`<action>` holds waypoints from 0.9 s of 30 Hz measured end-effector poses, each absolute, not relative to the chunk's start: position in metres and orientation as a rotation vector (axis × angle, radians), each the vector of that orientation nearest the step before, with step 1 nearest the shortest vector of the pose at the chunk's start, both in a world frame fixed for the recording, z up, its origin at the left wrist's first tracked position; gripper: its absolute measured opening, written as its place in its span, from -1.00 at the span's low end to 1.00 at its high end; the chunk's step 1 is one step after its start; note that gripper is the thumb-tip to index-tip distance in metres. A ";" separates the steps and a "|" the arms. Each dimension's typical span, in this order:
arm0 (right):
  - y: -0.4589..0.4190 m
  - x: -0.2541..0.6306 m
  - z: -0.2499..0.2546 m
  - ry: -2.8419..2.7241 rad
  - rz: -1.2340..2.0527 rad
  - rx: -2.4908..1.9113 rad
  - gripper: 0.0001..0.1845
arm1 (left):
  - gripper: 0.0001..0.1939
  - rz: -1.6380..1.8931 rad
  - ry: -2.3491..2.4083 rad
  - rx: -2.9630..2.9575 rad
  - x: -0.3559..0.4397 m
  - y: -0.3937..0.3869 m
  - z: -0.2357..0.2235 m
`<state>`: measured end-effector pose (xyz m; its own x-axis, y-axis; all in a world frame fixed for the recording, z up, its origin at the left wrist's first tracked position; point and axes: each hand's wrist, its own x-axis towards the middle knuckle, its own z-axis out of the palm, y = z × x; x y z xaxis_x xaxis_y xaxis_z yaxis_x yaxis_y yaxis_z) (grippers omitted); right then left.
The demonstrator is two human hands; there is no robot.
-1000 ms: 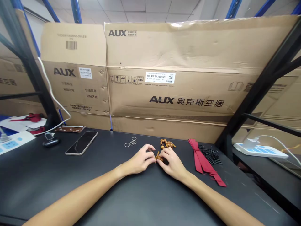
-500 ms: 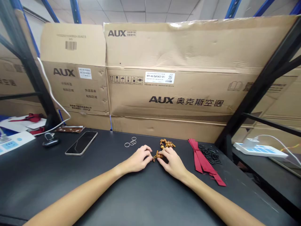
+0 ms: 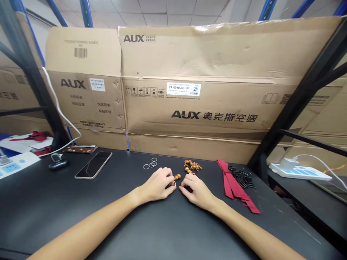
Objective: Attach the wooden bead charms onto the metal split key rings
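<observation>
My left hand [image 3: 156, 185] pinches a small wooden gourd-shaped bead [image 3: 177, 177] at its fingertips, and a thin ring seems to sit there too, partly hidden by the fingers. My right hand [image 3: 196, 193] rests on the black tabletop [image 3: 127, 216] with curled fingers, showing nothing in its grip. Just above it lies a cluster of orange-brown wooden gourd beads [image 3: 192, 165], with a loose strand [image 3: 188, 170] reaching toward those fingers. Several silver metal rings [image 3: 150, 163] lie beyond my left hand.
A dark red ribbon [image 3: 233, 184] and a heap of small black rings [image 3: 241, 177] lie to the right. A smartphone [image 3: 93, 165] and a black cabled device [image 3: 58, 162] sit to the left. Flattened AUX cardboard boxes [image 3: 189, 90] stand behind the table between dark shelving uprights.
My hands have drawn apart. The right hand has let go of the wooden bead piece they shared, and the left hand now holds a bead at its fingertips.
</observation>
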<state>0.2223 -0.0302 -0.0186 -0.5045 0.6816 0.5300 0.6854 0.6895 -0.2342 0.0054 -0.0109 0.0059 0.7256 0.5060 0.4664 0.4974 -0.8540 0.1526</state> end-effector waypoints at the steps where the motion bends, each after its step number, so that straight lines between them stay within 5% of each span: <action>1: -0.031 0.222 -0.018 -2.327 0.005 -1.026 -0.85 | -0.84 0.737 0.826 2.939 0.006 -0.012 0.006; 7: -0.031 0.221 -0.018 -2.331 0.016 -1.060 -0.87 | -0.77 0.576 0.905 2.996 0.012 -0.017 0.001; 14: -0.029 0.223 -0.021 -2.311 -0.014 -1.163 -0.78 | -0.42 0.505 1.312 2.798 0.004 0.004 -0.014; 27: -0.023 0.223 -0.024 -2.231 -0.038 -1.425 -0.62 | -0.40 0.488 1.307 2.796 0.003 0.002 -0.012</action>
<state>0.2228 -0.0232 -0.0235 -0.3355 0.8461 0.4141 0.8596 0.4548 -0.2329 0.0032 0.0021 -0.0121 0.6014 0.7510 0.2725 0.7457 -0.6501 0.1458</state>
